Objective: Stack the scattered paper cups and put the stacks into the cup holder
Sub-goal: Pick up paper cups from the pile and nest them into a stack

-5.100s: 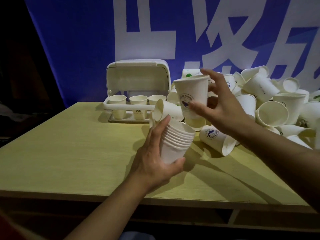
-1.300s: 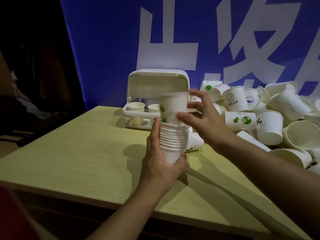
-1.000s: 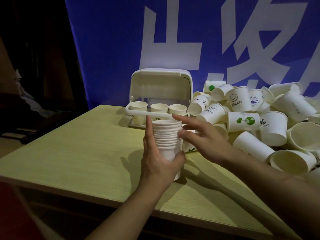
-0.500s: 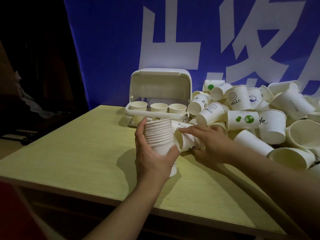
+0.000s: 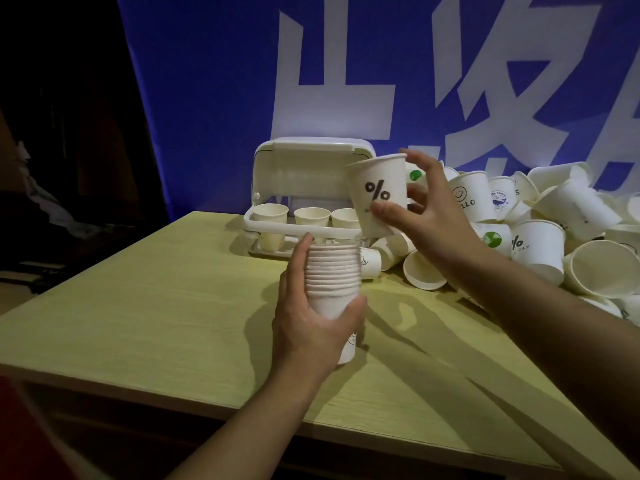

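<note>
Left hand (image 5: 311, 327) wrapped around a stack of nested paper cups (image 5: 332, 282), thumb on the right side, fingers up the left side — stack upright near frame centre, its base low over the table (image 5: 156, 306); can't tell if it touches. Right hand (image 5: 426, 220) at about 1 o'clock from the stack, pinching a single cup (image 5: 379, 194) with a "%" mark, thumb on the front wall, fingers behind and spread — cup rim-up, slightly tilted, above and apart from the stack's top. Cup holder (image 5: 311, 188) at 12 o'clock behind the stack, lid flipped up, cups standing in its front slots. Loose cup pile (image 5: 540, 233) at 2–3 o'clock, many lying on their sides. Blue banner (image 5: 207, 98) behind.
</note>
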A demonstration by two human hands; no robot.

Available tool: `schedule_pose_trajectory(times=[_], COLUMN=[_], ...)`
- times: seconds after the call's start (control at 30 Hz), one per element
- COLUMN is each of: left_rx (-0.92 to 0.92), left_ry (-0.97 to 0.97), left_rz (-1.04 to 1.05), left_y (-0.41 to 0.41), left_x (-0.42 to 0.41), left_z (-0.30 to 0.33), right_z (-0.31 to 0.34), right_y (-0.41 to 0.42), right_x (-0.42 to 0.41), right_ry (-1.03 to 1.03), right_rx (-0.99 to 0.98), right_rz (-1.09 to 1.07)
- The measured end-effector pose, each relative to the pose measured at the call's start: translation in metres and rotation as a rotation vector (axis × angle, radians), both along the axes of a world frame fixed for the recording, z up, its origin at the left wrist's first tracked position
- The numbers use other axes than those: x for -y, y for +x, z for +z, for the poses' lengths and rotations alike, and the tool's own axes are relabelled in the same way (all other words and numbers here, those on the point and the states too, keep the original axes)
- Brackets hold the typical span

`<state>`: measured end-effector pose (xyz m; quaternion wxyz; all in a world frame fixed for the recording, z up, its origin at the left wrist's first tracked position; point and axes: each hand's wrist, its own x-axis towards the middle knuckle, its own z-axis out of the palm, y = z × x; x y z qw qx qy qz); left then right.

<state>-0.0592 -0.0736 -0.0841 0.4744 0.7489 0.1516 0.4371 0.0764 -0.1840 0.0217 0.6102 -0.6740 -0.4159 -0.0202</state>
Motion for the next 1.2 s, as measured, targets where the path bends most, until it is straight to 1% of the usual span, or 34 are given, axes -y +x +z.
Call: schedule_pose_trajectory(times=[0.1, 0.2, 0.27, 0.37, 0.4, 0.5, 0.53, 0.57, 0.6, 0.67, 0.7, 0.77, 0.9, 1.0, 1.1, 1.13, 1.2], left_rx=[-0.024, -0.043, -0.030, -0.002, -0.001, 0.018, 0.029, 0.040, 0.049, 0.074, 0.091, 0.108, 0.094, 0.082, 0.071, 0.078, 0.089], left_ry=[0.084, 0.128, 0.100, -0.051, -0.075, -0.063, -0.066, -0.069, -0.070, -0.071, -0.071, -0.073, -0.103, -0.121, -0.104, -0.105, -0.105], left_rz=[-0.034, -0.029, 0.002, 0.078, 0.092, 0.123, 0.135, 0.150, 0.171, 0.221, 0.238, 0.254, 0.247, 0.245, 0.251, 0.251, 0.254], left_y=[-0.001, -0.002, -0.002, -0.002, -0.002, -0.002, -0.002, -0.001, -0.002, -0.003, -0.004, -0.004, -0.004, -0.002, -0.002, -0.002, -0.002], left_x=[0.003, 0.004, 0.002, -0.001, -0.002, -0.003, -0.003, -0.004, -0.005, -0.006, -0.006, -0.006, -0.008, -0.009, -0.008, -0.008, -0.008], left_z=[-0.001, -0.001, -0.002, 0.001, 0.002, 0.001, 0.001, 0.001, 0.000, 0.001, 0.002, 0.003, 0.003, 0.003, 0.003, 0.003, 0.003], right_z=[0.001, -0.010, -0.022, -0.041, -0.044, -0.043, -0.043, -0.044, -0.045, -0.048, -0.049, -0.050, -0.058, -0.065, -0.068, -0.066, -0.056], right_y=[-0.014, -0.022, -0.025, -0.022, -0.019, -0.008, -0.002, 0.005, 0.012, 0.026, 0.033, 0.043, 0.055, 0.061, 0.063, 0.061, 0.056], right_x=[-0.010, -0.017, -0.021, -0.025, -0.026, -0.029, -0.029, -0.029, -0.029, -0.028, -0.028, -0.032, -0.044, -0.053, -0.057, -0.056, -0.053], right_ry=[-0.021, -0.098, -0.146, -0.179, -0.181, -0.184, -0.209, -0.268, -0.371, -0.670, -0.804, -0.957, -1.023, -1.025, -0.978, -0.931, -0.756], right_rx=[0.008, -0.003, 0.029, 0.128, 0.146, 0.203, 0.277, 0.396, 0.534, 0.782, 0.860, 0.921, 1.023, 1.007, 0.942, 0.877, 0.658], right_rz=[0.052, 0.120, 0.123, 0.082, 0.083, 0.045, -0.001, -0.066, -0.126, -0.191, -0.206, -0.223, -0.225, -0.223, -0.224, -0.220, -0.178])
